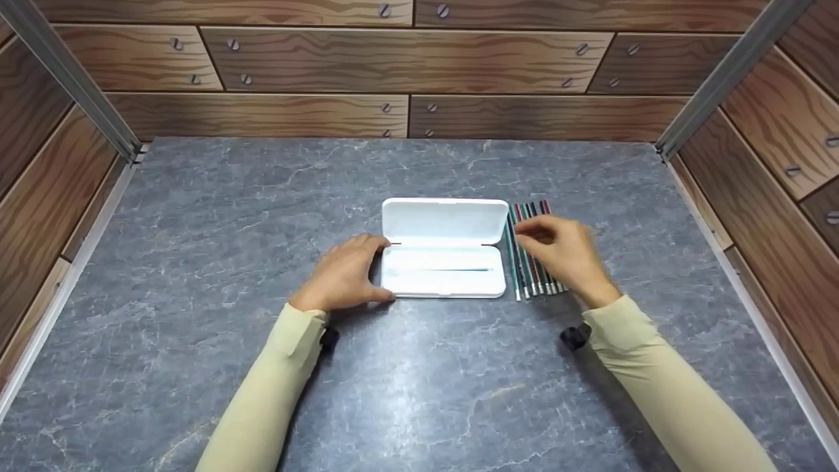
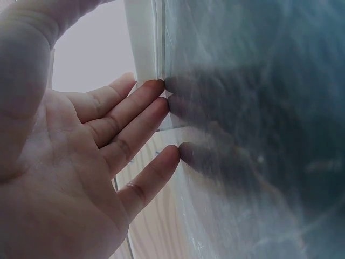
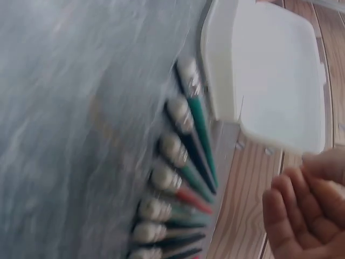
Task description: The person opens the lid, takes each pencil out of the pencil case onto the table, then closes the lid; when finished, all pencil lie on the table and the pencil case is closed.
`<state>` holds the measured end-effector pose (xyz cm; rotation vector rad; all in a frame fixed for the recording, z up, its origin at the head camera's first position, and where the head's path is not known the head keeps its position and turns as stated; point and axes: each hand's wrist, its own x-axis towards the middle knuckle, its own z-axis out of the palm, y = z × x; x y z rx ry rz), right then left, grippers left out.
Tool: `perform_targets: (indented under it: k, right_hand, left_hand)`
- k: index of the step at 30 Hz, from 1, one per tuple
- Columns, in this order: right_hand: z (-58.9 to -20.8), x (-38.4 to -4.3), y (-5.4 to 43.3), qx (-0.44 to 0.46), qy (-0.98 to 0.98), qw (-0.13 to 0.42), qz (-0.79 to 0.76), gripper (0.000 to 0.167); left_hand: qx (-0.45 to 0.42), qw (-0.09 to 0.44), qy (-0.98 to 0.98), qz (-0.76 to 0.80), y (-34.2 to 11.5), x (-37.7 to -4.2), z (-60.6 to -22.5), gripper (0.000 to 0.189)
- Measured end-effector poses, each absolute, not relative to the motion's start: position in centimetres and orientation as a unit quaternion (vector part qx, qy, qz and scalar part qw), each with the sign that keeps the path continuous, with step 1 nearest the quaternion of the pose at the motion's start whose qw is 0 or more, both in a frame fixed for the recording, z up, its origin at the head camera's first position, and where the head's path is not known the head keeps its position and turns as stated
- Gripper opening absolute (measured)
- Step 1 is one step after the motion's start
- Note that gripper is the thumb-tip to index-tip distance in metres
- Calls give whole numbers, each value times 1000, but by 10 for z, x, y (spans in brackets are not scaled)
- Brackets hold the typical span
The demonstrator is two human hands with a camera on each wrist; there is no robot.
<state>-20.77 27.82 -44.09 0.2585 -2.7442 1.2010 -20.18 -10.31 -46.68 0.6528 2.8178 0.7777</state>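
Note:
A white pencil case (image 1: 443,283) lies with its lid raised, a thin blue-green pencil (image 1: 459,269) lengthwise in its tray. At the case's left end is my left hand (image 1: 344,272), thumb by the front corner and a forefinger up by the hinge. In the left wrist view its fingers (image 2: 129,127) are nearly straight, with tips down at the tabletop. My right hand (image 1: 567,252) hovers over the row of pencils (image 1: 518,278) right of the case, fingers loosely curved and a gap between thumb and forefinger. Nothing shows in its fingers (image 3: 294,213) in the right wrist view.
Green, dark and red pencils, their eraser ends (image 3: 178,110) toward me, lie side by side close to the case. The grey marbled tabletop (image 1: 419,387) is bordered by wood-plank panels (image 1: 406,59) at the back and sides, with metal posts (image 1: 734,78) at the back corners.

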Motion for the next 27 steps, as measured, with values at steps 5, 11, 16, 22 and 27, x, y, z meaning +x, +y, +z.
perform_targets:
  k: [5, 11, 16, 22, 27]
  right_hand:
    - [-446, -210, 261, 166, -912, 34, 374, 18]
    - [-455, -214, 245, 238, -904, 3, 355, 14]
    - [-459, -218, 236, 267, -899, -24, 347, 14]
    - [-463, -220, 228, 283, -906, -41, 313, 14]
    - [-461, -221, 229, 282, -912, -47, 296, 14]
  left_hand:
    - [218, 75, 936, 265, -103, -202, -465, 91]
    - [217, 73, 936, 267, -103, -202, -466, 90]
    - [217, 71, 937, 265, -102, -201, -466, 89]
    - [213, 75, 938, 263, -105, -200, -466, 90]
    - [217, 72, 938, 262, -103, -202, -466, 90]
